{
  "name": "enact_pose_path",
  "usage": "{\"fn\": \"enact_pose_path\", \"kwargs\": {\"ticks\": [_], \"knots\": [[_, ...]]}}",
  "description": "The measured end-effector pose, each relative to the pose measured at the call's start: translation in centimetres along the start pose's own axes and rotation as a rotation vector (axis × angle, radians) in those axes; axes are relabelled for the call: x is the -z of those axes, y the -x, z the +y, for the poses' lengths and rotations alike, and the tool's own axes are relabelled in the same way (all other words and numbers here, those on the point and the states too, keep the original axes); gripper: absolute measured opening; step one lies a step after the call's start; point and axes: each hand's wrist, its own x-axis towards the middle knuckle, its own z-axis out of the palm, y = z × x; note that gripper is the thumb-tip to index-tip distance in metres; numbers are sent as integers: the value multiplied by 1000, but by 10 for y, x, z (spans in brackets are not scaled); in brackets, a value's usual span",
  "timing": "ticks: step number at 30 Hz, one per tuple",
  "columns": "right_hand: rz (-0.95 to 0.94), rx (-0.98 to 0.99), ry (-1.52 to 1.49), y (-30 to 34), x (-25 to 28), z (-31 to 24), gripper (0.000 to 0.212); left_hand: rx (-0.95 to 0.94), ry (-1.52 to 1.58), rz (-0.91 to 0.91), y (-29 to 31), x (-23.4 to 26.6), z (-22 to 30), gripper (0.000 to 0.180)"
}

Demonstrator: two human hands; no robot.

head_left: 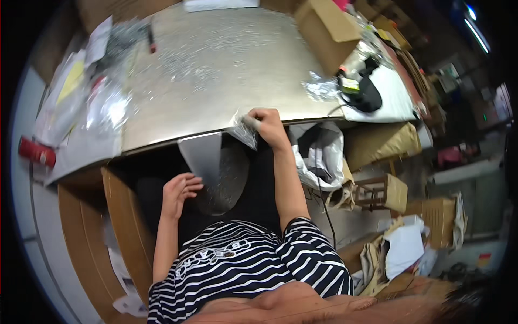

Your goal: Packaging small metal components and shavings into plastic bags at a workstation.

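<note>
My right hand (264,125) is closed at the front edge of the worktable (216,97), its fingers pinching a piece of crinkled clear plastic film (244,134). Below the edge, in front of my lap, hangs a pale, smooth flap (202,154) that tapers downward. Next to its lower end is my left hand (182,190), open, with fingers stretched and slightly apart and nothing in them. Behind the flap, between my legs, shows a dark grey rounded surface (229,186) with small shiny flecks; its kind is unclear.
Clear plastic bags (108,110) lie at the table's left, near a red cylinder (36,153). A dark pen-like tool (151,40) lies farther back. At the right are an open carton (326,35), a black tape dispenser-like object (367,92), and a silver-lined bag (326,162) below the edge.
</note>
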Motion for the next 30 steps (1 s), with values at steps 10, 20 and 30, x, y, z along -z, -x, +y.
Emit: {"fn": "enact_pose_path", "kwargs": {"ticks": [10, 20, 30], "knots": [[693, 261, 977, -31, 166, 111, 17, 177, 17, -24, -6, -4, -19, 28], [364, -197, 1354, -66, 198, 150, 64, -21, -181, 106, -32, -6, 1, 19], [-83, 281, 276, -199, -73, 54, 50, -557, -1646, 721, -106, 53, 124, 57]]}}
